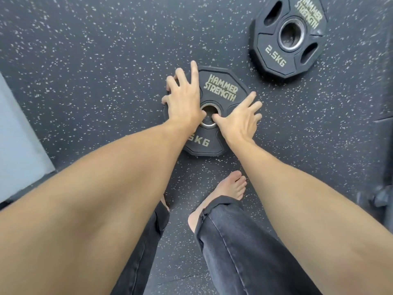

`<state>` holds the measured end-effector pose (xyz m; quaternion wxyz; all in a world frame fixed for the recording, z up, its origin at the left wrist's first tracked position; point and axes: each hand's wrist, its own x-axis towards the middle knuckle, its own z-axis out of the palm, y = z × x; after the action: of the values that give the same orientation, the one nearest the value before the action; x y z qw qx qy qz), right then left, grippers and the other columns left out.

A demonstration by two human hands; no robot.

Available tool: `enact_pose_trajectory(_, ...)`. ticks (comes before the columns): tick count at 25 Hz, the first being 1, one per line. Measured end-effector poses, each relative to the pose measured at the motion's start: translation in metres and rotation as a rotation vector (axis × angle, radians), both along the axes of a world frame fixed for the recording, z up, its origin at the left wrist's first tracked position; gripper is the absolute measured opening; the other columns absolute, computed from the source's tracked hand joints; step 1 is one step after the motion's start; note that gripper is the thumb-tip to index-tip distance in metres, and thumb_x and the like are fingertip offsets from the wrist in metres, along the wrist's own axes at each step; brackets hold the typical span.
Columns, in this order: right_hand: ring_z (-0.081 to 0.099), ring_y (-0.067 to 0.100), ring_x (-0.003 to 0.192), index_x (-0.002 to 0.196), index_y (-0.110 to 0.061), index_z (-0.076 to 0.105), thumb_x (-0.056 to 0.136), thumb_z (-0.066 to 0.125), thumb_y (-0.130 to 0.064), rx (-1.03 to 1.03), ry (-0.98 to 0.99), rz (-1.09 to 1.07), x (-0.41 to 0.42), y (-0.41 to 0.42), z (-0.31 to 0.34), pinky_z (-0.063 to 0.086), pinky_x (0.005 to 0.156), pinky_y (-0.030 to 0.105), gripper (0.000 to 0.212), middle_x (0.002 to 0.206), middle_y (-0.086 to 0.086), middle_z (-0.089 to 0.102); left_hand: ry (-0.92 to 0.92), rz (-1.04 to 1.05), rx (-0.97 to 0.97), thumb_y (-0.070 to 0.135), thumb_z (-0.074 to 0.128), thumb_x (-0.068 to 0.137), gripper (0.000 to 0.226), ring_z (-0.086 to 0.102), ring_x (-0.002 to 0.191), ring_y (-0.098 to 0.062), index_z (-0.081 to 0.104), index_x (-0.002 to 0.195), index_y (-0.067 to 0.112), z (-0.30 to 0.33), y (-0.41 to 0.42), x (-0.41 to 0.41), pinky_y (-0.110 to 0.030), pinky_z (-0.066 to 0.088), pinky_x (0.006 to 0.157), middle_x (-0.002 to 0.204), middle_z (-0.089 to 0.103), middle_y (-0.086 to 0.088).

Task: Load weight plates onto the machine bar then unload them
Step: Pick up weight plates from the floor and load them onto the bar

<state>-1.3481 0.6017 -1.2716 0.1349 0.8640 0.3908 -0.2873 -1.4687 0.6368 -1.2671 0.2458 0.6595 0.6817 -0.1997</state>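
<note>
— two hands down: my left hand (184,98) and right hand (240,120) lie spread, thumbs at the hub, gripping nothing yet.
— where's it lying?
— near plate (221,90) flat on the floor (95,71). rigid, dense; i'd hook its rim.

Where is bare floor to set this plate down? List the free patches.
Open floor lies left of the near plate, up to the pale mat. A narrower strip separates it from the far plate. Crowded below: bare foot, both hands.
</note>
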Motion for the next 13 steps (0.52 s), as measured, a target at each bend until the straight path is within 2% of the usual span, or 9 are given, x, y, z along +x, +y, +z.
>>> enact_pose_trajectory(3, 0.047, 0.038, 0.116, 0.151, -0.011, 0.020, 0.065, 0.086, -0.052, 0.035, 0.007, -0.027, 0.001, -0.005, 0.016, 0.038, 0.074, 0.035, 0.116, 0.138, 0.015, 0.035, 0.036, 0.029, 0.008, 0.043, 0.090, 0.059, 0.133, 0.039, 0.119, -0.039, 0.004, 0.158, 0.018, 0.020, -0.002, 0.001, -0.053, 0.058, 0.070, 0.145, 0.029, -0.018)
enact_pose_trajectory(6, 0.047, 0.036, 0.113, 0.151, -0.014, 0.021, 0.063, 0.086, -0.055, 0.084, -0.007, -0.015, -0.003, -0.012, 0.056, 0.037, 0.074, 0.034, 0.117, 0.135, 0.014, 0.038, 0.037, 0.028, 0.040, 0.044, 0.089, 0.058, 0.128, 0.039, 0.115, -0.039, 0.010, 0.155, 0.017, 0.063, -0.008, -0.008, -0.053, 0.059, 0.069, 0.142, 0.031, -0.019)
enact_pose_trajectory(10, 0.046, 0.036, 0.121, 0.153, -0.017, 0.019, 0.063, 0.086, -0.054, 0.101, 0.028, -0.027, -0.006, -0.003, 0.144, 0.045, 0.086, 0.040, 0.119, 0.138, 0.015, 0.047, 0.051, 0.057, 0.049, 0.046, 0.088, 0.061, 0.124, 0.040, 0.114, -0.037, 0.011, 0.154, 0.017, 0.153, 0.001, -0.012, -0.054, 0.058, 0.070, 0.133, 0.037, -0.020)
enact_pose_trajectory(13, 0.044, 0.034, 0.120, 0.154, -0.022, 0.018, 0.061, 0.087, -0.053, 0.197, 0.032, -0.024, -0.001, 0.015, 0.243, 0.045, 0.083, 0.039, 0.120, 0.135, 0.012, 0.047, -0.009, 0.071, 0.089, 0.049, 0.087, 0.063, 0.124, 0.040, 0.117, -0.037, 0.009, 0.154, 0.018, 0.250, 0.018, -0.008, -0.052, 0.058, 0.075, 0.129, 0.042, -0.021)
